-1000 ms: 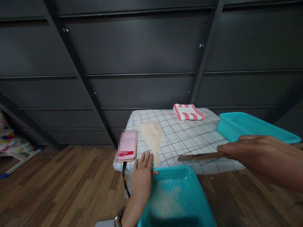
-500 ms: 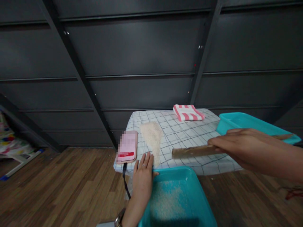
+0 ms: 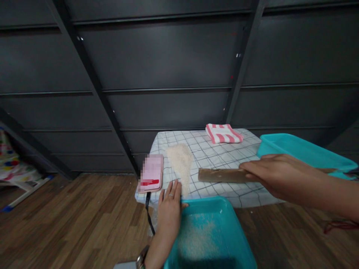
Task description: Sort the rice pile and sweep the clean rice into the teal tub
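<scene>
My right hand [image 3: 270, 173] grips a flat brown wooden strip [image 3: 220, 175] over the right half of the checked cloth, its free end pointing left. Left of that end, a pile of rice [image 3: 181, 158] tapers toward the table's front edge. My left hand [image 3: 169, 207], with a ring on one finger, lies with fingers stretched onto the cloth by the narrow end of the rice. Its thumb touches the rim of a turquoise tray [image 3: 207, 201] at the table's front edge. Rice grains are scattered over the tray's bottom.
A pink phone [image 3: 153, 172] with a black strap lies at the cloth's left edge. Toward the back is a folded pink-and-white striped towel [image 3: 224, 133]. A second turquoise tray [image 3: 297, 147] stands at the right. Dark panels [image 3: 168, 56] rise behind the table.
My right hand has moved slightly left with the wooden strip, whose free end is nearer the rice. The strip's broad face shows more. My left hand has stayed in place.
</scene>
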Demonstrator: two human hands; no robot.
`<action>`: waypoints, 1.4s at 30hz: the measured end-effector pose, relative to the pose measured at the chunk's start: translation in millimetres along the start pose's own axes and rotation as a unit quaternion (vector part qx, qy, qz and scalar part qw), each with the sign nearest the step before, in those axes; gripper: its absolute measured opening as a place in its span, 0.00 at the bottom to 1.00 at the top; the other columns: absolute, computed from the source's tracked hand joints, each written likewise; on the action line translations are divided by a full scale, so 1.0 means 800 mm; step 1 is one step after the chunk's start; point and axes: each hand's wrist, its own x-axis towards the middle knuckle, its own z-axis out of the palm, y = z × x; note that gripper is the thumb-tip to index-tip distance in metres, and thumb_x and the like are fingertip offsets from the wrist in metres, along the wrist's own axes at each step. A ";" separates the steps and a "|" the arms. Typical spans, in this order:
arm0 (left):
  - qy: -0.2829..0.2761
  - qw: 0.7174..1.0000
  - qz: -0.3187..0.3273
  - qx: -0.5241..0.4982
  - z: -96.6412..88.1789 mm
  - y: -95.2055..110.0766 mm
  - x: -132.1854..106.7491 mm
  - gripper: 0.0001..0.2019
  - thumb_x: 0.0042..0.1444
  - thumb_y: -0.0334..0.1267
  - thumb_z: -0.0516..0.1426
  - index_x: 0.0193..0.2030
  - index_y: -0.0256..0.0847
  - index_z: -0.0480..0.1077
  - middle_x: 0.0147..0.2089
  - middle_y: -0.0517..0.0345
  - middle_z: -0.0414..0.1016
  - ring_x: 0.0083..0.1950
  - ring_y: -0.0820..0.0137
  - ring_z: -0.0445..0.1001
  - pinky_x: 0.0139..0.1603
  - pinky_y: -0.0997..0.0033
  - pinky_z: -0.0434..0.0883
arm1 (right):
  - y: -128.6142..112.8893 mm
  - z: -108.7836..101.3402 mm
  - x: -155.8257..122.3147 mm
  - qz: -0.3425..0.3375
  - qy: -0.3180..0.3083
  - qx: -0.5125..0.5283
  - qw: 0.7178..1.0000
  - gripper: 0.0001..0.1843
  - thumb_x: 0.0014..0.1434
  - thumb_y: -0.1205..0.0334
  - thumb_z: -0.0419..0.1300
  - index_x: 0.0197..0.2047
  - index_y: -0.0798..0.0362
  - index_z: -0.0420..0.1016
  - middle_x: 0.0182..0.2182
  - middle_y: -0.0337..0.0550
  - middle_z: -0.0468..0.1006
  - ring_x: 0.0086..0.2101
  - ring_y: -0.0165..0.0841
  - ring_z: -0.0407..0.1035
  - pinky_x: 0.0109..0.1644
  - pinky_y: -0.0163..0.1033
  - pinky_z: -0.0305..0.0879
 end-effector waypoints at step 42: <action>0.046 0.998 -0.020 -0.031 0.020 -0.005 -0.003 0.31 0.50 0.26 0.54 0.63 0.32 0.55 0.60 0.38 0.66 0.61 0.60 0.66 0.59 0.55 0.65 | 0.008 0.035 0.033 -0.149 0.031 0.046 0.987 0.18 0.53 0.80 0.44 0.35 0.53 0.70 0.25 0.39 0.75 0.28 0.32 0.67 0.31 0.36 0.58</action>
